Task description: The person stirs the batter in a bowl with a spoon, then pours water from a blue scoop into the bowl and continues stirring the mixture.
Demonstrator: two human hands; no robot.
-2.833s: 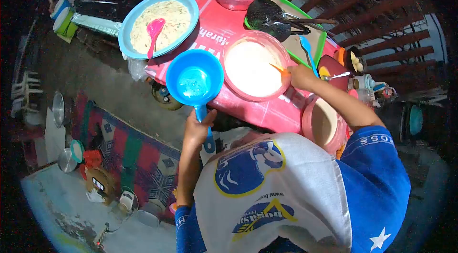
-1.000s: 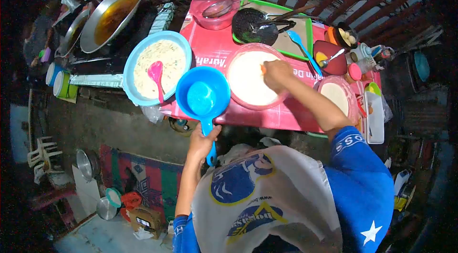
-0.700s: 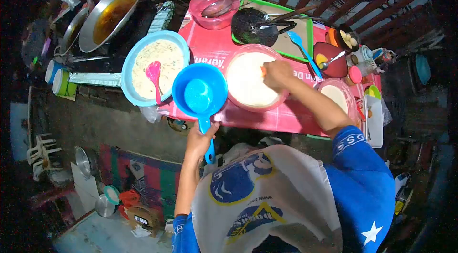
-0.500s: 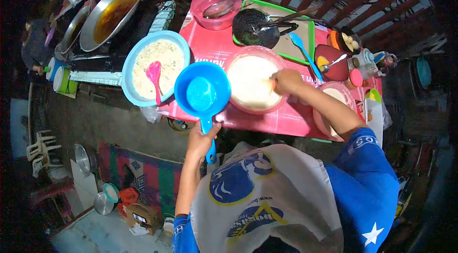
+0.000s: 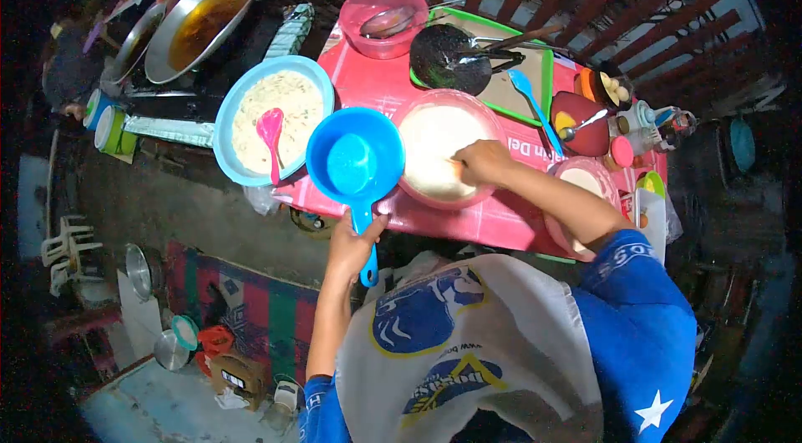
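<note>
My left hand [image 5: 351, 247] is closed around the handle of a blue plastic dipper [image 5: 355, 157], whose bowl is tipped toward me and shows a wet-looking bottom. My right hand [image 5: 484, 165] is closed over the pale batter [image 5: 434, 138] in a pink bowl [image 5: 493, 121], gripping something I cannot make out; an orange tint shows by the fingers. Left of the dipper stands a light blue basin [image 5: 224, 138] of creamy mix with green flecks. A pink ladle [image 5: 270, 130] rests in that mix.
A wok of oil [image 5: 205, 21] stands at the back left. Behind the bowl are a pink basin [image 5: 380, 21], a dark pan [image 5: 451, 59] and a green-rimmed tray [image 5: 535, 80]. Jars [image 5: 621, 151] and another pink bowl [image 5: 585, 180] sit right. A person [image 5: 71, 75] is at far left.
My right hand has moved left and slightly toward me within the pink bowl. My left hand holds the dipper in nearly the same place. The camera has shifted slightly.
</note>
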